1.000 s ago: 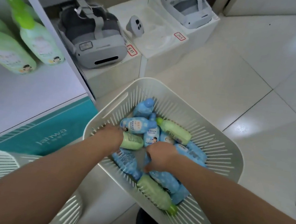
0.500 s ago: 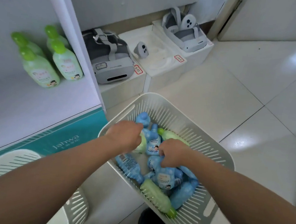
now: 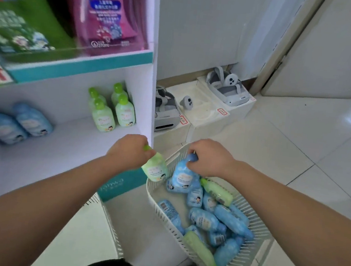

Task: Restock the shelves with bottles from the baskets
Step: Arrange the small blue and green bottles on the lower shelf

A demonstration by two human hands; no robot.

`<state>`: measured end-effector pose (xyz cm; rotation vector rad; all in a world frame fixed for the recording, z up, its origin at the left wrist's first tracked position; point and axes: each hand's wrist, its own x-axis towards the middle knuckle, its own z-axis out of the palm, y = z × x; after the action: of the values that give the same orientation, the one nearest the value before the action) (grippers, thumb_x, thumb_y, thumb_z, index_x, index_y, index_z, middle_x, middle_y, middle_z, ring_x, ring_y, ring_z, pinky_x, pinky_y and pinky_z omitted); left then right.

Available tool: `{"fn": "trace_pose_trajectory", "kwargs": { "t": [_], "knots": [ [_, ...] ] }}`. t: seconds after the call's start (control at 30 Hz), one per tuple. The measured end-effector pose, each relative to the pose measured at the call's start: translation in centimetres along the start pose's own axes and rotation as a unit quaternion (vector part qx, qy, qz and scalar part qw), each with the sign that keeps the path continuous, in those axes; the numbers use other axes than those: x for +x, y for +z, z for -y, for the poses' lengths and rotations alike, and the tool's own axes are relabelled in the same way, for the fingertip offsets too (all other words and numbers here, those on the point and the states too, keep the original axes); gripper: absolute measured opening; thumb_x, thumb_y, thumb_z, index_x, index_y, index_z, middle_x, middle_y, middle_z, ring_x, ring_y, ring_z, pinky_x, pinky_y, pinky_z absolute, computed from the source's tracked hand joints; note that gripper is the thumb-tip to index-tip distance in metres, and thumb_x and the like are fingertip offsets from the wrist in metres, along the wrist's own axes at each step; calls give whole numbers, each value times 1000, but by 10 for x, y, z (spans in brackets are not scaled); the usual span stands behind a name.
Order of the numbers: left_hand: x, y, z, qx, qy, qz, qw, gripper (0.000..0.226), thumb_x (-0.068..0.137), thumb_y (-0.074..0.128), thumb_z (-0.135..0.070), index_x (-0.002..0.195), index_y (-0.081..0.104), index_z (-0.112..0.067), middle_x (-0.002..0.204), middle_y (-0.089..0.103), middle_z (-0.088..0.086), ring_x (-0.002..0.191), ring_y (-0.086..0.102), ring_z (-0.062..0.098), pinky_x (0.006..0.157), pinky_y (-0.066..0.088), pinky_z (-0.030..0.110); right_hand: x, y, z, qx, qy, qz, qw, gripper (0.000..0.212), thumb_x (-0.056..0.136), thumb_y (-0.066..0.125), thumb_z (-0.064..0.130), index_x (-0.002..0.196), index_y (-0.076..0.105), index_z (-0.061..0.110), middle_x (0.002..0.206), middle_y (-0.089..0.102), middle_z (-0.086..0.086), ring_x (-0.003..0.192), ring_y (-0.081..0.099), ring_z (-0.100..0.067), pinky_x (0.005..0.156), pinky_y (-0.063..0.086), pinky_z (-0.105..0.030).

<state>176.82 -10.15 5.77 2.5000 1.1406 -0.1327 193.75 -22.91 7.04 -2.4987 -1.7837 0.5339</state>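
Note:
My left hand (image 3: 129,151) grips a green bottle (image 3: 155,167) by its cap end, lifted above the basket's left rim. My right hand (image 3: 208,157) holds a blue bottle (image 3: 184,174) by its cap, raised over the white slatted basket (image 3: 252,260). Several blue bottles (image 3: 203,219) and two green ones (image 3: 217,191) lie loose in the basket. On the white shelf (image 3: 57,149) stand several green bottles (image 3: 112,109) at the right and two blue bottles (image 3: 16,124) at the left.
A second white basket's rim (image 3: 110,223) shows below the shelf. White boxes with headsets (image 3: 228,88) sit on the floor beyond the shelf's side panel (image 3: 152,100). Pink and green packs (image 3: 108,15) fill the shelf above. Tiled floor extends right.
Both hands have lifted out of the basket, each with a bottle, the left one toward the shelf. The view has tilted up, showing the shelf.

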Motion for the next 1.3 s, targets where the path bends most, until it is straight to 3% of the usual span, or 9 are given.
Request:
{"fn": "trace_pose_trajectory", "kwargs": {
  "t": [0.23,0.37,0.8,0.93,1.1,1.2,1.3],
  "knots": [
    [-16,-32,38,-12,-72,-41,996,37,90,53,-47,107,60,-14,105,61,6,85,48,21,72,38,30,11,-12,48,32,-39,-81,995,15,75,61,27,84,65,16,85,65,0,81,59,-21,70,49,-31],
    [-16,-37,58,-49,-105,-59,991,34,89,56,-46,105,60,-16,100,59,4,87,53,22,70,40,29,21,-8,72,43,-67,-73,994,7,74,61,25,72,57,20,70,54,6,72,53,-18,60,40,-27],
    [41,-40,90,-121,-113,-143,976,36,82,65,-46,101,64,-16,101,63,7,84,54,23,68,39,27,64,11,103,101,-43,-76,991,23,73,66,21,95,70,18,89,67,0,82,60,-18,73,51,-28],
    [67,-41,87,-97,-104,-134,981,41,84,63,-48,102,64,-12,103,63,9,98,58,28,73,40,30,73,12,103,107,-37,-77,991,22,73,66,22,94,71,19,88,67,2,79,58,-17,72,50,-26],
    [90,-35,84,-85,-107,-119,983,43,84,62,-49,101,65,-9,103,64,10,99,59,28,72,41,31,80,17,101,103,-41,-68,992,23,73,66,23,96,70,19,89,67,2,78,55,-15,73,49,-26],
    [100,-34,82,-75,-102,-104,986,38,85,61,-49,91,61,-11,94,61,9,96,59,29,67,38,30,83,20,99,105,-38,-66,992,22,73,66,23,94,71,19,87,67,2,80,57,-17,72,49,-27],
    [109,-30,79,-79,-107,-94,987,40,85,62,-49,102,61,-12,102,63,9,99,59,28,70,40,29,84,24,98,102,-39,-71,992,20,72,64,22,91,71,18,85,67,1,80,58,-19,71,50,-29]
  ]
}}
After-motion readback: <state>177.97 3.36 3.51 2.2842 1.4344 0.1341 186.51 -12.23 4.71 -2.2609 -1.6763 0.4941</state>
